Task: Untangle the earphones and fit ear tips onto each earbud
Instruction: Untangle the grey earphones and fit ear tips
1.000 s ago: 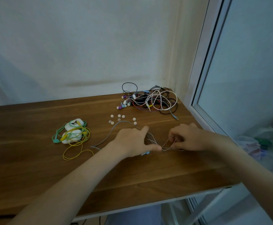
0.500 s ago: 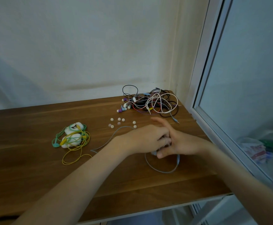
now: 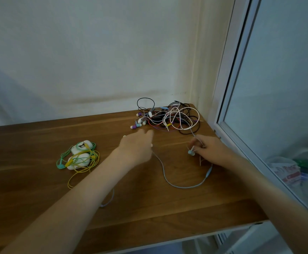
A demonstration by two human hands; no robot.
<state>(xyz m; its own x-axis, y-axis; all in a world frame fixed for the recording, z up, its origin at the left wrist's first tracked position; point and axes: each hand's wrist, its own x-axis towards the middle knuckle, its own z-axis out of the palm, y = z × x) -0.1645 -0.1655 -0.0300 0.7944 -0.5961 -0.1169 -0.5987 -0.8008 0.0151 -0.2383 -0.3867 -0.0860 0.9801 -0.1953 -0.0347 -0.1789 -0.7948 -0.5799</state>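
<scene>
Hands have parted: left hand [image 3: 136, 143] now reaches forward over the tips [image 3: 124, 136].
Right hand [image 3: 211, 152] pinches the earbud [image 3: 191, 152]; the cable [image 3: 182, 186] loops nearer the body, between both hands. Left hand is blurred, so whether it is spread or pinching cannot be told. Likely risk: the left forearm crosses the cable, and a drag could jerk the earbud free.

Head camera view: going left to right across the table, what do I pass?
Green and yellow earphone bundle → left hand → pale blue earbud → right hand, which pinches that earbud. The tangled pile at the back overlaps both hands, so it is left out.
</scene>
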